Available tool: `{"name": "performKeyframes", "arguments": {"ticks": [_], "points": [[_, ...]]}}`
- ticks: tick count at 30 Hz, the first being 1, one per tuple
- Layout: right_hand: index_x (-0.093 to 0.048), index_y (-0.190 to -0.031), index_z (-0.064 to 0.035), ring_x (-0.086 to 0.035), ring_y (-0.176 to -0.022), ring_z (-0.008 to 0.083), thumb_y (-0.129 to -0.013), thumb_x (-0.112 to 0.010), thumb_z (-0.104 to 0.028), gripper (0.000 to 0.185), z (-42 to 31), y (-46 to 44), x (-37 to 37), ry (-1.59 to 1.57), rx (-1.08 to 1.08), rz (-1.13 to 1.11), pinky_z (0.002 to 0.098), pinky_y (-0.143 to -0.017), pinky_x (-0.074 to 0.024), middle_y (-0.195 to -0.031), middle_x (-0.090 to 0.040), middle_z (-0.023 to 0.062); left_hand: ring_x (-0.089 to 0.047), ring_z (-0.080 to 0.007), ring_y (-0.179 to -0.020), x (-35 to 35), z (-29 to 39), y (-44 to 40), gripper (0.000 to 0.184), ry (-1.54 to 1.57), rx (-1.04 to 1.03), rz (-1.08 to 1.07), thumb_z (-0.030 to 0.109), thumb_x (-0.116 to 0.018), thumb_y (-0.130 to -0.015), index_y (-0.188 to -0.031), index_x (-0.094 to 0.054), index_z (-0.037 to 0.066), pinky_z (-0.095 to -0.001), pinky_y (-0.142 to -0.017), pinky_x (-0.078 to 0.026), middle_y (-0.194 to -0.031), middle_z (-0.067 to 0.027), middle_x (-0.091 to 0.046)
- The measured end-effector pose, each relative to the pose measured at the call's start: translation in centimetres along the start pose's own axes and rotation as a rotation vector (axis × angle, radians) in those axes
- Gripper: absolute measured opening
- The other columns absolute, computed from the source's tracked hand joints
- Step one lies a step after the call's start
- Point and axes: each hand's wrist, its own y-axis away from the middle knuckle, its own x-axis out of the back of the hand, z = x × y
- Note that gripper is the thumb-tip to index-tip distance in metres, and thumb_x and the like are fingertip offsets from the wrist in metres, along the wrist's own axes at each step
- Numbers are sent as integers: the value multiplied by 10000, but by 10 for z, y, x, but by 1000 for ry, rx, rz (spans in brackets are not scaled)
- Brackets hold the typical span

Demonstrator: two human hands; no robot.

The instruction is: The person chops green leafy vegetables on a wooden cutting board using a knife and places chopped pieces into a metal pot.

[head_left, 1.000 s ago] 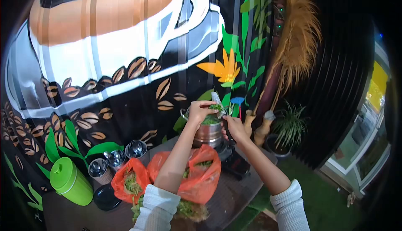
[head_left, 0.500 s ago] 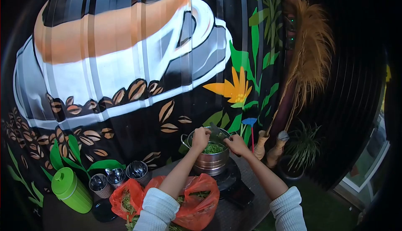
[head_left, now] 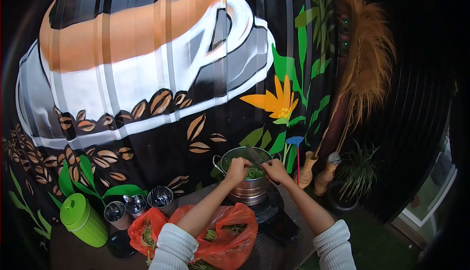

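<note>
My right hand (head_left: 275, 170) is wrapped round the handle of a knife (head_left: 254, 156), its dark blade pointing up and to the left over a steel pot (head_left: 248, 193). Close to the blade, my left hand (head_left: 238, 170) is closed in a pinch above the pot's left side; what it pinches is too small to make out. Chopped green pieces (head_left: 253, 173) lie inside the pot, partly hidden by my hands. The pot sits on a black stove (head_left: 274, 216).
Nearer me on the table (head_left: 303, 243) lie a large red plastic bag (head_left: 235, 245) and a smaller red bag (head_left: 139, 231), both holding green stalks. To the left stand a green lidded jug (head_left: 83, 221) and cups of cutlery (head_left: 160, 199). A painted wall (head_left: 147, 157) rises behind.
My left hand has moved slightly right and down, nearer the blade, covering more of the green pieces. The knife stays in my right hand. The view has shifted a little.
</note>
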Motion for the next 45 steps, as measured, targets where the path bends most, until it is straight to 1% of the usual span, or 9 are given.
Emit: {"name": "performKeyframes", "arguments": {"ticks": [2,9,15,22,25,27,28,38,45], "points": [[-561,-615,23,-518,-358,161,-835,-550,-253,353,1,-3,-3,-39,4,2,301,-368,-400,-471,-522,66,-658,-301,-842,-6,-2,-6,316,95,-47,291,-76,-561,-680,-964,-673,7,-331,-770,-521,-966,-193,-648],[-536,-597,51,-563,-392,230,-811,-545,-257,376,2,2,-9,59,114,236,355,-438,-459,-446,-518,137,-672,-263,-772,-8,4,0,206,153,88,171,-56,-579,-698,-865,-690,-6,-300,-703,-528,-804,-185,-667],[-566,-659,70,-613,-505,300,-795,-549,-255,353,-8,21,-7,63,42,177,397,-537,-484,-530,-561,195,-649,-166,-653,14,19,8,160,181,259,267,-20,-738,-605,-751,-671,-20,-261,-611,-514,-719,-137,-665],[-601,-744,76,-605,-758,413,-786,-569,-263,343,-8,53,-12,245,112,260,458,-685,-465,-705,-597,263,-662,-215,-830,41,34,36,188,138,95,321,-15,-659,-661,-839,-695,33,-302,-781,-507,-846,-97,-687],[-589,-731,55,-621,-600,334,-810,-577,-263,328,-18,91,-20,240,196,344,417,-567,-465,-624,-596,213,-667,-203,-791,51,41,62,134,243,101,275,27,-654,-694,-819,-698,48,-293,-735,-513,-824,-94,-687],[-535,-695,19,-477,-350,138,-880,-536,-255,331,-25,123,-29,-104,131,258,285,-358,-356,-489,-512,68,-669,-203,-766,60,45,87,101,314,117,247,57,-654,-710,-799,-700,59,-292,-703,-514,-803,-96,-684],[-531,-724,2,-450,-345,115,-904,-512,-256,315,-23,138,-36,-137,118,242,262,-345,-328,-478,-490,46,-671,-193,-752,65,49,102,98,294,124,232,60,-648,-719,-802,-700,61,-288,-696,-516,-796,-88,-686],[-526,-837,-9,-431,-397,78,-944,-472,-243,263,-82,365,-144,-409,44,162,242,-388,-332,-512,-480,21,-583,-50,-658,126,62,295,117,641,96,98,36,-693,-730,-847,-691,24,-196,-575,-448,-712,-15,-655],[-503,-881,-16,-504,-450,114,-941,-460,-215,212,-75,508,-232,-193,-206,114,271,-428,-388,-563,-518,45,-607,-102,-688,169,65,434,135,917,357,-80,114,-715,-769,-868,-672,33,-230,-649,-472,-760,-25,-650]]}}
